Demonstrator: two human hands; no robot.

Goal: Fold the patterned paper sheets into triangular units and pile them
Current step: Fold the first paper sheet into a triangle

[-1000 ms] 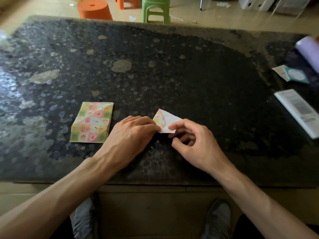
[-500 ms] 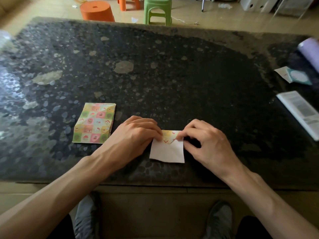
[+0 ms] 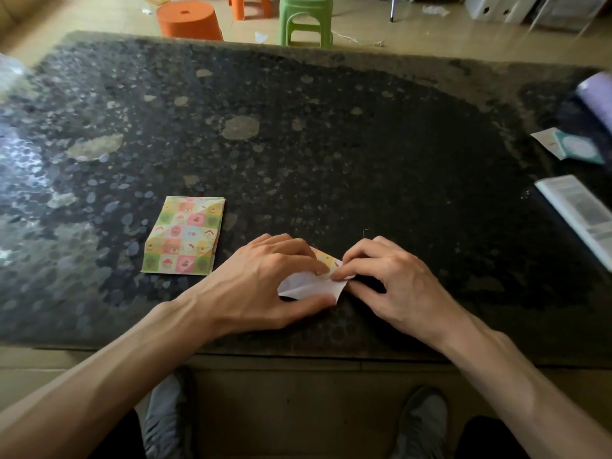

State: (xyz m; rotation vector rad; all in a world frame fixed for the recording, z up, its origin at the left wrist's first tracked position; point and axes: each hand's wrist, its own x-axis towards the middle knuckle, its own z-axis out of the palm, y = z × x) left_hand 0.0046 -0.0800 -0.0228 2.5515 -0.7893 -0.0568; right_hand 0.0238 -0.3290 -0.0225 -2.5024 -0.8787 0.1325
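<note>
A small paper sheet, white side up with a patterned flap at its far edge, lies near the front of the dark speckled table. My left hand holds its left side, fingers on top and thumb curled along the near edge. My right hand pinches the sheet's right corner with its fingertips. A stack of patterned paper sheets lies flat to the left, a little apart from my left hand.
At the table's right edge lie a white printed booklet, a teal-and-white packet and a lilac roll. Beyond the far edge stand an orange stool and a green stool. My shoes show below the table.
The sheet was turned and laid flat with its white side up, then folded smaller. Both hands have closed in on it, and the white area showing has shrunk.
</note>
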